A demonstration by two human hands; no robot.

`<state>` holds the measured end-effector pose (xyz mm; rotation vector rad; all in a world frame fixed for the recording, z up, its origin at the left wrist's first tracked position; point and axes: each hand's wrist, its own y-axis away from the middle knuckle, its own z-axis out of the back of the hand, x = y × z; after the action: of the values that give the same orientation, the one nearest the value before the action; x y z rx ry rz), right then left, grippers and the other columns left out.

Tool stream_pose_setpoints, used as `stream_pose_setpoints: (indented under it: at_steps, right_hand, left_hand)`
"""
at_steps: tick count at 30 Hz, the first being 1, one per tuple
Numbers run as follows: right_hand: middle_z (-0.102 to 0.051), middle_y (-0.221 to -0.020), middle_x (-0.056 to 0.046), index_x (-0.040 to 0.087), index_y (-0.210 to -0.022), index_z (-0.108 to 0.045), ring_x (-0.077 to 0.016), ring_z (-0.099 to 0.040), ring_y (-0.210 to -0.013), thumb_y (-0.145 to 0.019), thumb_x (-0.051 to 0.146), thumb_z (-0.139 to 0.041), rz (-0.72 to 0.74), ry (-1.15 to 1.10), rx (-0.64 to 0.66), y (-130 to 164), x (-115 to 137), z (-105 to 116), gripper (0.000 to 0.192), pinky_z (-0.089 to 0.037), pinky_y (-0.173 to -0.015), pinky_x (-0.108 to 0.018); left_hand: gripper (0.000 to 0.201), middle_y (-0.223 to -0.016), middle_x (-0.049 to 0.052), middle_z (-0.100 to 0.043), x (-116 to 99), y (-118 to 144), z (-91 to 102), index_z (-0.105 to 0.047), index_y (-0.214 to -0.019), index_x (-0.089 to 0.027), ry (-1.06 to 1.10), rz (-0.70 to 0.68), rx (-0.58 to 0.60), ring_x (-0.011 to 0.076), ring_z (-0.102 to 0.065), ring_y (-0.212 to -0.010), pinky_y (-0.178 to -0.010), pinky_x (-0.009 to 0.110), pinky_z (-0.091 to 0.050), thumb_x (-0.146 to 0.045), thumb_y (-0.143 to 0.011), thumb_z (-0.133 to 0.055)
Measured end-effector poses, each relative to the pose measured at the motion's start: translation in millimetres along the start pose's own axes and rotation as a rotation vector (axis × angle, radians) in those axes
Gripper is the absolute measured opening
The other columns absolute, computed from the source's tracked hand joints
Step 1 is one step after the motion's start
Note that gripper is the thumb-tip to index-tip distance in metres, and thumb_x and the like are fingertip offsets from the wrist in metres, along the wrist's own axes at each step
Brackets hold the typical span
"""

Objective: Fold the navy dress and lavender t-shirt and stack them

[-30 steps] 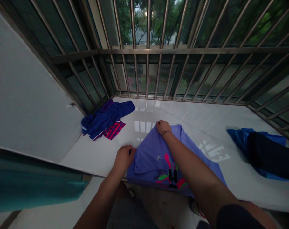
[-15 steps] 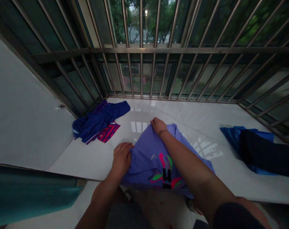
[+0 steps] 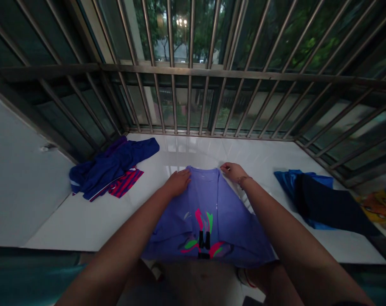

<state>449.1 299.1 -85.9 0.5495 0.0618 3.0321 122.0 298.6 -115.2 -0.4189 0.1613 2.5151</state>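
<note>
A purple T-shirt (image 3: 202, 191) lies spread on the white ledge (image 3: 167, 157), its collar pointing to the window and its lower part reaching over the front edge. A pink, green and black print shows on its front. At the left of the collar, my left hand (image 3: 179, 182) rests on the cloth, fingers stretched out and fairly flat. On the collar's other side my right hand (image 3: 233, 171) is closed in a pinch at the shirt's right shoulder edge; the fingertips partly hide the cloth there.
Crumpled dark blue clothing (image 3: 111, 163) and a red-and-blue striped cloth (image 3: 126, 182) lie at the left. Folded dark clothing (image 3: 326, 199) sits on blue fabric (image 3: 318, 178) at the right, near a yellow patterned cloth (image 3: 379, 204). Metal window bars (image 3: 189, 102) rise behind the ledge.
The shirt now lies more squarely, with its collar opened out. My left hand has moved up to the collar's left side, and my right hand has shifted to its right side. The view has turned right.
</note>
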Motion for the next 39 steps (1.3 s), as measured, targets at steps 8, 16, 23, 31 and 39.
stream_pose_setpoints:
  at_steps: [8, 16, 23, 31, 39]
  right_hand:
    - [-0.082, -0.11, -0.01, 0.02, -0.114, -0.079, -0.0216, -0.074, -0.102, -0.104, 0.037, -0.069, -0.066, 0.024, -0.024, -5.5, -1.2, -31.6, 0.022, -0.05, -0.087, -0.028]
    - [-0.081, -0.115, -0.01, 0.02, -0.117, -0.079, -0.0213, -0.073, -0.103, -0.105, 0.042, -0.069, -0.057, 0.022, -0.027, -11.9, -7.2, -32.5, 0.026, -0.049, -0.085, -0.027]
    - [-0.081, -0.105, -0.008, 0.019, -0.104, -0.08, -0.0197, -0.071, -0.098, -0.101, 0.027, -0.074, -0.031, 0.012, -0.008, -32.7, -6.3, -24.8, 0.011, -0.048, -0.085, -0.026]
    - [-0.073, -0.124, -0.014, 0.017, -0.121, -0.073, -0.0246, -0.066, -0.11, -0.109, 0.028, -0.057, 0.006, -0.015, -0.278, -28.1, 17.5, 36.7, 0.023, -0.048, -0.096, -0.032]
    - [-0.075, -0.116, -0.009, 0.024, -0.114, -0.075, -0.0256, -0.069, -0.111, -0.112, 0.034, -0.052, 0.375, -0.078, -0.226, 141.3, -1.9, 9.4, 0.025, -0.054, -0.104, -0.038]
  left_hand:
    - [0.038, -0.13, 0.017, -0.074, -1.7, -51.3, 2.7, -0.078, -0.119, -0.02, -0.092, 0.164, -0.071, 0.0323, -0.067, -0.127, -0.109, 0.045, -0.052, -0.036, -0.113, -0.044]
    - [0.032, -0.122, 0.015, -0.076, 13.6, -91.1, 7.6, -0.078, -0.119, -0.016, -0.034, 0.308, -0.082, 0.0289, -0.072, -0.113, -0.096, 0.035, -0.055, -0.035, -0.093, -0.078]
    - [0.012, -0.078, 0.001, -0.076, 25.1, -116.7, 27.8, -0.08, -0.082, -0.02, 0.068, 0.255, -0.01, 0.0183, -0.069, -0.078, -0.074, 0.027, -0.05, -0.029, -0.081, -0.088]
    - [0.017, -0.104, 0.006, -0.08, 3.7, -105.7, 94.0, -0.08, -0.109, -0.018, 0.107, 0.171, -0.299, 0.0213, -0.07, -0.098, -0.09, 0.031, -0.05, -0.03, -0.098, -0.073]
    - [0.011, -0.108, 0.004, -0.082, -16.9, 78.1, 47.2, -0.08, -0.104, -0.028, 0.065, -0.181, -0.203, 0.026, -0.071, -0.11, -0.104, 0.042, -0.048, -0.026, -0.101, -0.07]
